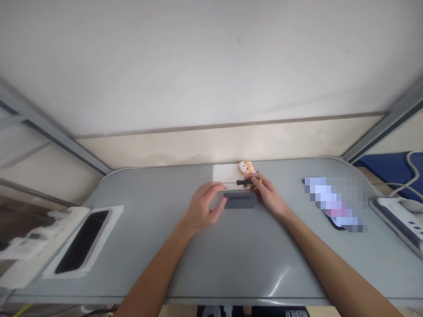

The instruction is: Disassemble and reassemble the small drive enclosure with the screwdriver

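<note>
My right hand (266,193) is closed around the black-and-yellow handle of a screwdriver (246,182). Its thin shaft points left, toward my left hand (204,205). That hand has its thumb and fingers apart at the left end of a dark grey slotted box (240,200). The thumb tip is at the box's edge, though whether it touches is unclear. The fingertips lie close to the screwdriver's tip. Behind the box is a white sheet (222,171), and an orange-and-white animal-faced trinket (246,167) sits at its right end.
On the left, a dark phone (82,242) lies on white paper beside a white power strip (42,246) with plugs. At right are a phone with a blurred screen (333,204) and another power strip (396,222). Metal posts (383,119) frame the grey table (148,246) against the wall.
</note>
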### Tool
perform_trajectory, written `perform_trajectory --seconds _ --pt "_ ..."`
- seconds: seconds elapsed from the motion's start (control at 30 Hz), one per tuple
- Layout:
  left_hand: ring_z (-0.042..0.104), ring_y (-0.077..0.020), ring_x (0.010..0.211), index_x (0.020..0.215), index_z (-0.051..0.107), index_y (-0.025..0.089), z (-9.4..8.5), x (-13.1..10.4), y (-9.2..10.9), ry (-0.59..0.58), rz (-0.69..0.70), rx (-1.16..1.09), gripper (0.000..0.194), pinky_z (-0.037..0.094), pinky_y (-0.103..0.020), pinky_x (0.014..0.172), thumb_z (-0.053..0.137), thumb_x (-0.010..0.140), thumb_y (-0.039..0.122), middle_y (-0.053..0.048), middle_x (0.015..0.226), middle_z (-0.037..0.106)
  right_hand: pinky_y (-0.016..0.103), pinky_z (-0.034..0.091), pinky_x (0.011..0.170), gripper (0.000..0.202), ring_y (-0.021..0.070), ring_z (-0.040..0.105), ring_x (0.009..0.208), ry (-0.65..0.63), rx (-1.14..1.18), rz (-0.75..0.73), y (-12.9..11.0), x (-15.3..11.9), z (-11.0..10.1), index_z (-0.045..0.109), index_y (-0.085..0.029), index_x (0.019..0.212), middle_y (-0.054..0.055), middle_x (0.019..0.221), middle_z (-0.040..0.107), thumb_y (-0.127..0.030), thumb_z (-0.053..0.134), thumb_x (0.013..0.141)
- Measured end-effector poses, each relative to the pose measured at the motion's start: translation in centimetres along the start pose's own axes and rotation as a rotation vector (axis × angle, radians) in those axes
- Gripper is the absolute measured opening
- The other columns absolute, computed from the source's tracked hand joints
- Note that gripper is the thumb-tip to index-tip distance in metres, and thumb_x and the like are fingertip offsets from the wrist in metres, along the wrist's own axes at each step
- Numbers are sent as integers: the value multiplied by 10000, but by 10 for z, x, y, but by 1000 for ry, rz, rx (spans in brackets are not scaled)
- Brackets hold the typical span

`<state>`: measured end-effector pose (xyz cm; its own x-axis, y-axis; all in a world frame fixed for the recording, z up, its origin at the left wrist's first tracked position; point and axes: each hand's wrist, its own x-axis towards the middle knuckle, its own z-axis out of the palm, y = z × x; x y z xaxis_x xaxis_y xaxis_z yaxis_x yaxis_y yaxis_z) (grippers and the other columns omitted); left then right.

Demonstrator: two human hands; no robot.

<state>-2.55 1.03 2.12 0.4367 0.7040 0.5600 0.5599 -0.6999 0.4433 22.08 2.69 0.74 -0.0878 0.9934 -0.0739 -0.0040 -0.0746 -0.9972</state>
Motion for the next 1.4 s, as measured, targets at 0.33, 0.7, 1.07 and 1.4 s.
perform_trajectory --seconds 0.33,0.7,1.07,1.4 --pt "615 -223 909 1039 614 207 -9 3 -2 -60 75 50 252 480 -406 856 525 828 103 -57 985 695 274 364 536 246 123 472 545 240 456 -96 1 15 -28 704 -222 780 1 657 586 -457 648 826" --pt "662 -235 1025 1150 647 208 1 5 9 -30 137 196 257 446 -418 939 575 903 212 -80 1145 722 223 409 512 213 104 504 590 336 406 2 1 15 -29 686 -194 688 -1 678 571 -397 673 749" --pt "689 -216 1048 1194 650 217 8 5 9 -34 207 216 282 449 -396 980 615 914 211 -61 1160 749 198 449 513 228 104 525 622 355 370 -3 1 16 -29 698 -191 669 6 693 562 -411 675 722" --pt "706 -206 988 1167 669 224 8 6 9 -8 225 245 262 465 -391 940 617 911 202 -60 1124 758 203 460 525 257 102 530 618 344 363 -14 -2 15 -29 699 -192 667 10 722 574 -439 676 735"
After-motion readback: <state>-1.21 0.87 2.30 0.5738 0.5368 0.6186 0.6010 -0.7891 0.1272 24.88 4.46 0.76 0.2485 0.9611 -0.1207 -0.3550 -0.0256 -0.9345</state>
